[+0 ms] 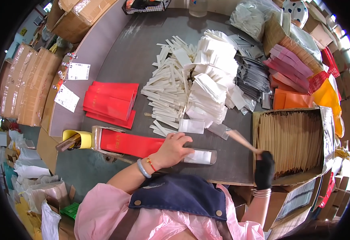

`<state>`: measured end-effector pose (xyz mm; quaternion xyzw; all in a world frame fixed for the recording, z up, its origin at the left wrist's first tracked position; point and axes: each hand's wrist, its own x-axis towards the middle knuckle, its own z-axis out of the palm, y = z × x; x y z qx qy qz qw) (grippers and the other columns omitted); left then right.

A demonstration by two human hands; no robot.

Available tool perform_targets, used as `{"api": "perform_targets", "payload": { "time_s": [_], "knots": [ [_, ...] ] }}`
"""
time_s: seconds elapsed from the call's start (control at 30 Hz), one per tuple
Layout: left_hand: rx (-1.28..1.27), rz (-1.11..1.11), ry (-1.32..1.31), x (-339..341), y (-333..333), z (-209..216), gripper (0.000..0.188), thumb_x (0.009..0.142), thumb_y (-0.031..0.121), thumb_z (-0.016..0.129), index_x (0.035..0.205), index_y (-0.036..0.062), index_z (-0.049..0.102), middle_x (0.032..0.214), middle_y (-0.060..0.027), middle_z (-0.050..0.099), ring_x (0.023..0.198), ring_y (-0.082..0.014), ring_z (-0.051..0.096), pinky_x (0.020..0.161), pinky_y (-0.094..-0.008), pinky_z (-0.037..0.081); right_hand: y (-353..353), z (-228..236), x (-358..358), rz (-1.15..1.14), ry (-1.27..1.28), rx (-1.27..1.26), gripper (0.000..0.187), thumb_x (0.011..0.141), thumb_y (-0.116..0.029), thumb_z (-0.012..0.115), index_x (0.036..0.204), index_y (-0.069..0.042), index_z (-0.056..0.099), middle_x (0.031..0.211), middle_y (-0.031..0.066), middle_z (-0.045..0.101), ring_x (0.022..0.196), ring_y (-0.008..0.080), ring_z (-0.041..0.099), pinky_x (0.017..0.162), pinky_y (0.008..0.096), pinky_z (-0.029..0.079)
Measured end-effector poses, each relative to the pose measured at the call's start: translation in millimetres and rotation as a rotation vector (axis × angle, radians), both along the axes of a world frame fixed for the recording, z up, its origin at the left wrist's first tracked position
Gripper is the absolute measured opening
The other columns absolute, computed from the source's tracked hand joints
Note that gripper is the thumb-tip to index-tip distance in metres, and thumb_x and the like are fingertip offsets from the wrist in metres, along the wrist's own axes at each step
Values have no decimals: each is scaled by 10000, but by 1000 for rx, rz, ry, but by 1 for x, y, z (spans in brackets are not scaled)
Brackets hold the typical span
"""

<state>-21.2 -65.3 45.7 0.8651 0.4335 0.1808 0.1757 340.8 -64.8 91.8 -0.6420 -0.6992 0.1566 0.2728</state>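
My left hand [174,151] reaches in with bent, parted fingers, its thumb at the end of a clear plastic sleeve [207,157] holding a white slip. Under its wrist side lies a stack of long red pouches [131,143] with gold print. My right hand [265,168], in a black glove, grips the narrow end of a slim tan stick-like piece [243,141], blurred, pointing up and left. Beside it stands a cardboard box [326,132] packed with thin tan pieces [289,140] on edge. Another clear sleeve [219,130] and a small white packet [191,126] lie above my left hand.
White slips [169,84] and white packets [213,68] are heaped mid-table. Dark sleeves [251,76] lie to their right, with pink [287,68] and orange packaging [293,99] beyond. More red pouches [111,102] sit left, near a yellow holder [85,139]. Cartons [31,86] stand behind the left partition.
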Motion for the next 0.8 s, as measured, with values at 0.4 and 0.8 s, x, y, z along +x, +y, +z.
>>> {"api": "perform_targets", "payload": {
  "time_s": [0.4, 0.8],
  "knots": [
    [-113, 112, 41, -45, -30, 16, 748, 591, 300, 851, 1248, 56, 589, 1245, -90, 549, 1176, -302, 468, 996, -448, 369, -7, -41, -92, 518, -147, -151, 301, 831, -130, 676, 1124, -197, 689, 843, 129, 601, 815, 333, 610, 708, 424, 494],
    [-69, 135, 1, -4, -17, 10, 707, 619, 219, 824, 1246, 24, 562, 1230, -81, 547, 1139, -290, 485, 965, -437, 396, -9, -68, -171, 341, 660, -389, 279, 769, -164, 767, 978, -49, 622, 959, 128, 614, 854, 340, 625, 743, 387, 513]
  ]
}}
